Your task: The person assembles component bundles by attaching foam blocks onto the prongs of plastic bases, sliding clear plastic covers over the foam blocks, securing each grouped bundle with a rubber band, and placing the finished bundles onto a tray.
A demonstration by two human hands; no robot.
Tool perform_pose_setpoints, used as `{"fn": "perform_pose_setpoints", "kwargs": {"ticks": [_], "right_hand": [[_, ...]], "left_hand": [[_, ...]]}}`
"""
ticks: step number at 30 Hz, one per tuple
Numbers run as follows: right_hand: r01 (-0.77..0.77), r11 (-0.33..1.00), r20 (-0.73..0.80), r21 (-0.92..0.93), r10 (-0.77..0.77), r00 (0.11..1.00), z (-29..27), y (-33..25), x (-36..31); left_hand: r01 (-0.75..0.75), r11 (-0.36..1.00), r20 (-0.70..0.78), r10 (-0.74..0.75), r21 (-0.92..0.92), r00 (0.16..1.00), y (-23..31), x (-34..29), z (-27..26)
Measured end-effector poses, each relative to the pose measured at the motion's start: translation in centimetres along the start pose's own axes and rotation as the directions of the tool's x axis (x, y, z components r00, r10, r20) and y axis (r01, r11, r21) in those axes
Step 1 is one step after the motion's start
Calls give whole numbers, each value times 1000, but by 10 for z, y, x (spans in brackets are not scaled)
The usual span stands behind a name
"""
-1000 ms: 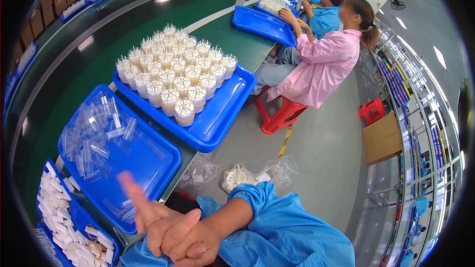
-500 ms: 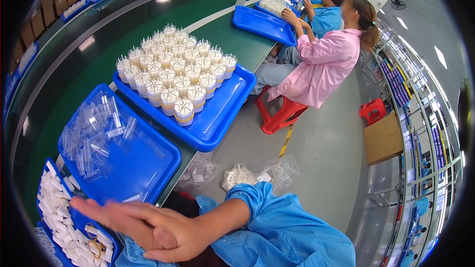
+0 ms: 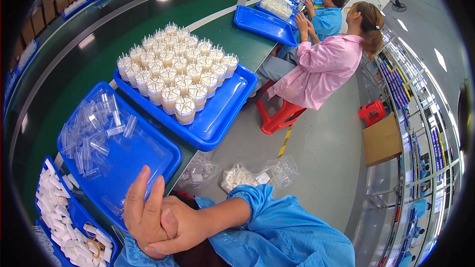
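Observation:
My two hands are together at the lower left, over the near edge of the bench. My left hand [image 3: 137,212] has its fingers stretched upward, with no object in it. Across its lower part lies my right hand [image 3: 190,222], its fingers wrapped round it and partly hidden. Just beyond the fingertips is a blue tray [image 3: 148,160] with a loose heap of clear plastic sleeves [image 3: 91,138]. Left of my hands, a blue bin [image 3: 81,212] holds short white tubes [image 3: 54,217] and several rubber bands [image 3: 93,242].
A larger blue tray [image 3: 210,131] carries rows of banded white tube bundles [image 3: 170,71]. Plastic bags [image 3: 237,175] lie on the floor. Along the bench, a person in pink [image 3: 321,69] sits on a red stool [image 3: 279,116] beside another blue tray [image 3: 264,23]. A cardboard box [image 3: 381,141] stands farther right.
My left hand's fingers have swung from pointing left to pointing up, while my right hand stays round it. The person in pink has raised their hands away from the tray.

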State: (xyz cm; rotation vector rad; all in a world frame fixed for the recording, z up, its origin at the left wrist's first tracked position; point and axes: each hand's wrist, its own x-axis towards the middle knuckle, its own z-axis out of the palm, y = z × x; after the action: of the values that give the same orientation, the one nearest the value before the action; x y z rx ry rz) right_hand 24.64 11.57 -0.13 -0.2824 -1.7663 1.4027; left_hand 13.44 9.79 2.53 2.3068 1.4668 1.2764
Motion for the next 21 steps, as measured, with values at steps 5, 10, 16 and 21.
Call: {"fn": "perform_pose_setpoints", "kwargs": {"ticks": [5,10,16,21], "right_hand": [[-12,998,0,63,12,1000,4,2,-1],[-77,961,-207,265,135,969,10,-8,7],[-166,962,-100,216,190,977,2,-10,4],[-160,981,-61,107,167,984,-2,-6,1]], "left_hand": [[-52,998,-30,52,22,998,2,6,-5],[-10,918,-22,20,396,1000,3,15,-6],[4,939,-40,10,344,999,7,8,-4],[16,955,40,-28,295,999,9,1,-6]]}}
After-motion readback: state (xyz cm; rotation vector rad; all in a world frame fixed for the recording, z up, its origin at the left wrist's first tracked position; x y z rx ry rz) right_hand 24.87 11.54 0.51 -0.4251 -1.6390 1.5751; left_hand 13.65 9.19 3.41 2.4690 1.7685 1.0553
